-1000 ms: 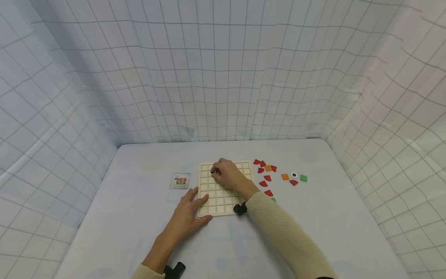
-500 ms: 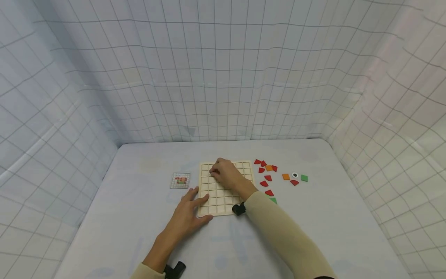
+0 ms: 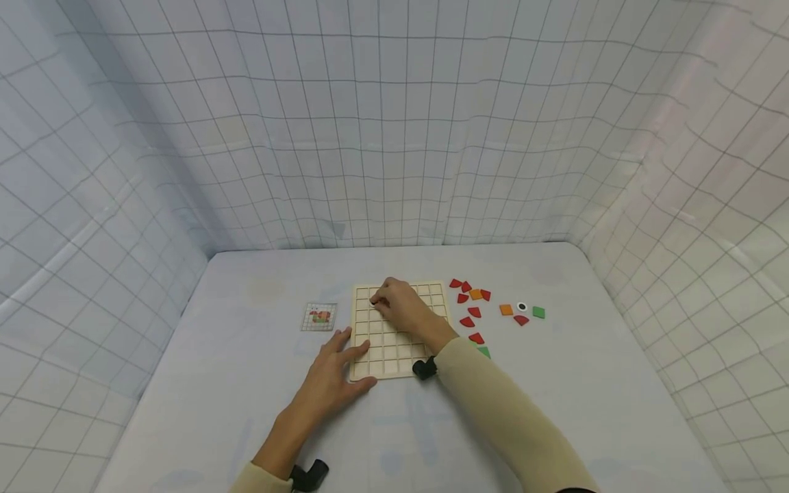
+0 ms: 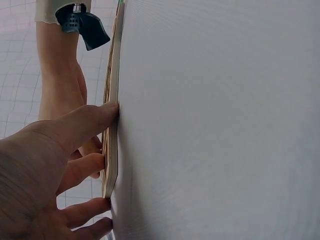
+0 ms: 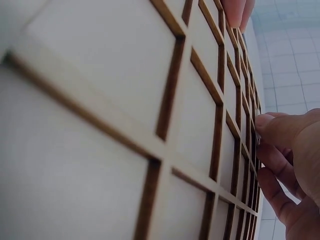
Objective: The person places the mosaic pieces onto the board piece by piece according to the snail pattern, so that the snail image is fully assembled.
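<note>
A pale gridded board [image 3: 391, 352] lies flat, its raised dividers close up in the right wrist view. At its upper left, my right hand [image 3: 403, 307] pinches a small dark piece [image 3: 372, 303] between thumb and fingertips, right at the cells; the fingers mostly hide it. My left hand [image 3: 331, 378] is spread at the lower-left corner, with some fingers along the left edge and the thumb at the near edge. In the left wrist view, the thumb of my left hand [image 4: 40, 155] touches the board's side [image 4: 114, 75].
Left of the board lies a small gridded picture card [image 3: 319, 317]. To the right are several red wedges [image 3: 467, 322], orange squares [image 3: 506, 309], green pieces [image 3: 539, 312] and a white disc with a black centre [image 3: 522, 307]. White gridded curtains [image 3: 394, 137] enclose the table.
My right hand has shifted very slightly left at the board's upper-left cells, still pinching the dark piece. The left hand remains at the corner.
</note>
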`<control>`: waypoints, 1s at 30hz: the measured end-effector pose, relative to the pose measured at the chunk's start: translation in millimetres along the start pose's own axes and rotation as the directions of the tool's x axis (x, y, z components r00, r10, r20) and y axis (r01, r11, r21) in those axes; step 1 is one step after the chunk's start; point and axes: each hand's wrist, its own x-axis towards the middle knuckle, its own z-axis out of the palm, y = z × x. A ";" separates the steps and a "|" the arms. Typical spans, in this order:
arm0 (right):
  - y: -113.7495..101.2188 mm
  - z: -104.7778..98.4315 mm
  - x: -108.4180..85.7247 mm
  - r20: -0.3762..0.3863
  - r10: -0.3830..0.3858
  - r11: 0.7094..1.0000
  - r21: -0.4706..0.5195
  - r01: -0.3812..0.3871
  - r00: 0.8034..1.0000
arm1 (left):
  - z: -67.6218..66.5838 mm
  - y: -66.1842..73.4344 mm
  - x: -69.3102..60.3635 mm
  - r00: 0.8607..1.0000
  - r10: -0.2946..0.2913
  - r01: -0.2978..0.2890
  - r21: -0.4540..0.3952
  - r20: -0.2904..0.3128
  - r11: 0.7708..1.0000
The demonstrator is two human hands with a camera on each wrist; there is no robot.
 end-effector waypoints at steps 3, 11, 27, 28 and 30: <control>-3.4 -4.5 -1.6 -0.006 0.005 1.000 0.024 -0.005 1.000 | 0.2 0.3 0.8 1.000 0.007 -0.007 -0.004 -0.012 1.000; -22.8 -29.2 -18.4 -0.018 0.027 0.999 0.029 -0.027 0.999 | 0.2 0.5 2.0 0.999 0.019 -0.019 -0.011 -0.032 1.000; -30.4 -59.7 -49.5 -0.025 0.169 0.982 0.095 -0.166 0.985 | 1.0 -0.8 0.6 1.000 0.001 -0.001 0.006 -0.007 1.000; -29.1 -62.1 -51.3 -0.027 0.165 0.981 0.103 -0.162 0.986 | 0.9 -0.6 0.8 1.000 0.002 -0.002 0.005 -0.007 1.000; -26.8 -67.5 -54.6 -0.032 0.155 0.983 0.109 -0.151 0.987 | 0.3 -0.5 1.9 1.000 0.000 0.000 0.006 -0.008 1.000</control>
